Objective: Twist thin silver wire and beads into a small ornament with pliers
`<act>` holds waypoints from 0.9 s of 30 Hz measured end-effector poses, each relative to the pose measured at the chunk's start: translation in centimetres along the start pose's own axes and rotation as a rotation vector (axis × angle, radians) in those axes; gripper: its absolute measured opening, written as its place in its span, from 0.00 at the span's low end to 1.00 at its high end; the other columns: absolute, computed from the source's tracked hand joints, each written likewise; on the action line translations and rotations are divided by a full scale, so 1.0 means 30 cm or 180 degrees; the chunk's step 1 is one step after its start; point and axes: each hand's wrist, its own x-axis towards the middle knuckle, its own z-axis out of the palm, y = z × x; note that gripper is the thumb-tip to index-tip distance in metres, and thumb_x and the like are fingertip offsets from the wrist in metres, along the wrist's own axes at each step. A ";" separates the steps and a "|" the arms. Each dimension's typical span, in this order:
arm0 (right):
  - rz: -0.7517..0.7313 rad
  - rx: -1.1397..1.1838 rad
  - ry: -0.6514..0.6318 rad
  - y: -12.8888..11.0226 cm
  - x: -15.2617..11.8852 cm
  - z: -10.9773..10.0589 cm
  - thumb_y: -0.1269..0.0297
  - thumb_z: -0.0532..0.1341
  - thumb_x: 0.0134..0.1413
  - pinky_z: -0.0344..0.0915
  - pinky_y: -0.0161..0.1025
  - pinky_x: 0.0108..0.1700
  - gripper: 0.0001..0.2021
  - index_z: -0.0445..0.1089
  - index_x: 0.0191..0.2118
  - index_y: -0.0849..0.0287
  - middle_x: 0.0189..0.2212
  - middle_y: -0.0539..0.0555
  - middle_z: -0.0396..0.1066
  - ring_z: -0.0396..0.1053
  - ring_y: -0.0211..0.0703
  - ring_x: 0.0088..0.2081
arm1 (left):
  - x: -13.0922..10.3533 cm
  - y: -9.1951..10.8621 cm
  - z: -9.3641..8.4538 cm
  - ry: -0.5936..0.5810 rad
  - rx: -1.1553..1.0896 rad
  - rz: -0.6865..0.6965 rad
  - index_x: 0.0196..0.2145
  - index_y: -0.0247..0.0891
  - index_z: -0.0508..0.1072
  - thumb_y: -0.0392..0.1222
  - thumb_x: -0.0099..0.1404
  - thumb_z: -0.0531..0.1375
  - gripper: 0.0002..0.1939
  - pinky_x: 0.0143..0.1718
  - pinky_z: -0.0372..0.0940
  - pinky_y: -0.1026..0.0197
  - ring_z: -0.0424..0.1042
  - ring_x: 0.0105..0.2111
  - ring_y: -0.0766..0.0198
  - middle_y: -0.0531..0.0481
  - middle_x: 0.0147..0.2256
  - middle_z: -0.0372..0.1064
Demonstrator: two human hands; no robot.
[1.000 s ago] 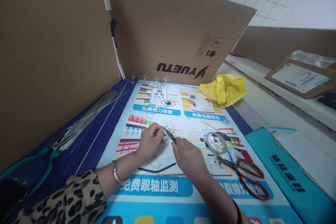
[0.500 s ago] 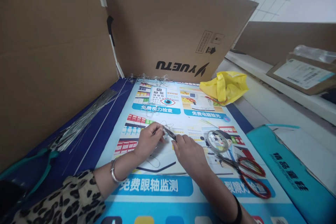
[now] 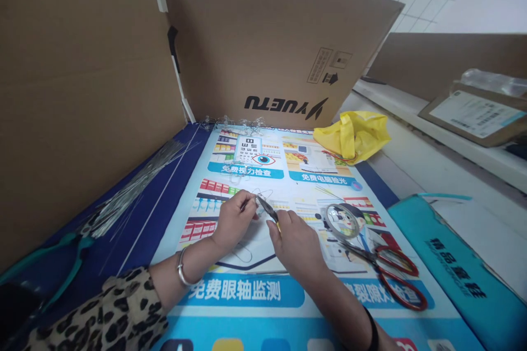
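One thin, silvery wire [image 3: 264, 192], bent into open loops, at the dark tips of the pliers. One pair of small, dark-nosed pliers with a yellowish handle [image 3: 268, 210], slanting over the printed blue-and-white poster [image 3: 230, 323]. Left hand [image 3: 234, 220]: fingertips pinched together on the wire, whose loops show just beyond them. Right hand [image 3: 297, 242]: fingers closed around the pliers' handle, nearer the wearer than the wire's loops.
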 end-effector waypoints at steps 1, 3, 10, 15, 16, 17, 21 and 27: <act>0.0024 0.0017 -0.0032 -0.005 0.001 -0.003 0.58 0.48 0.60 0.51 0.36 0.28 0.11 0.62 0.36 0.58 0.31 0.54 0.67 0.66 0.43 0.32 | -0.001 -0.002 0.001 0.0016 0.0025 0.0047 0.27 0.40 0.68 0.39 0.59 0.52 0.07 0.30 0.60 0.65 0.69 0.23 0.67 0.58 0.19 0.68; 0.0084 0.0039 -0.0085 -0.014 0.003 -0.007 0.58 0.47 0.60 0.51 0.36 0.28 0.11 0.62 0.36 0.58 0.31 0.54 0.67 0.66 0.43 0.32 | -0.002 -0.004 0.004 0.0027 0.0067 0.0109 0.27 0.40 0.68 0.39 0.59 0.52 0.07 0.29 0.60 0.65 0.69 0.23 0.66 0.58 0.20 0.67; 0.0198 0.0171 -0.0155 -0.024 -0.003 -0.011 0.57 0.46 0.61 0.50 0.36 0.28 0.12 0.61 0.37 0.57 0.32 0.54 0.67 0.66 0.43 0.31 | -0.003 -0.002 0.005 0.0071 0.0233 0.0219 0.29 0.40 0.68 0.39 0.61 0.51 0.07 0.29 0.60 0.66 0.69 0.23 0.67 0.57 0.20 0.67; 0.0213 0.0325 -0.0198 -0.024 -0.007 -0.019 0.57 0.46 0.61 0.48 0.36 0.27 0.12 0.61 0.36 0.57 0.31 0.53 0.67 0.66 0.43 0.31 | -0.004 -0.014 0.005 0.0127 0.0587 0.0475 0.29 0.40 0.68 0.38 0.62 0.50 0.08 0.30 0.59 0.65 0.68 0.24 0.67 0.56 0.21 0.67; 0.0222 0.0345 -0.0210 -0.025 -0.006 -0.021 0.57 0.46 0.61 0.47 0.36 0.27 0.12 0.61 0.36 0.58 0.31 0.53 0.67 0.66 0.43 0.30 | -0.003 -0.017 0.006 0.0130 0.0645 0.0518 0.30 0.40 0.68 0.38 0.62 0.50 0.08 0.30 0.59 0.65 0.67 0.24 0.66 0.56 0.22 0.67; 0.0230 0.0363 -0.0219 -0.026 -0.006 -0.023 0.57 0.46 0.61 0.47 0.36 0.27 0.12 0.62 0.36 0.58 0.31 0.53 0.67 0.65 0.42 0.30 | -0.003 -0.021 0.006 0.0136 0.0696 0.0557 0.30 0.40 0.68 0.39 0.62 0.50 0.08 0.30 0.59 0.65 0.67 0.24 0.66 0.55 0.22 0.68; 0.0260 0.0454 -0.0268 -0.028 -0.004 -0.034 0.57 0.46 0.61 0.46 0.36 0.26 0.13 0.62 0.36 0.58 0.31 0.54 0.68 0.65 0.42 0.30 | -0.002 -0.029 0.008 0.0154 0.0836 0.0673 0.31 0.40 0.68 0.38 0.62 0.50 0.07 0.31 0.60 0.64 0.68 0.26 0.65 0.53 0.24 0.69; 0.0254 0.0900 -0.0486 -0.008 0.002 -0.052 0.57 0.46 0.61 0.46 0.33 0.25 0.12 0.62 0.34 0.57 0.28 0.51 0.68 0.65 0.39 0.28 | -0.002 -0.028 0.008 0.0149 0.0934 0.0682 0.31 0.40 0.68 0.38 0.62 0.50 0.07 0.31 0.60 0.64 0.68 0.27 0.65 0.53 0.25 0.69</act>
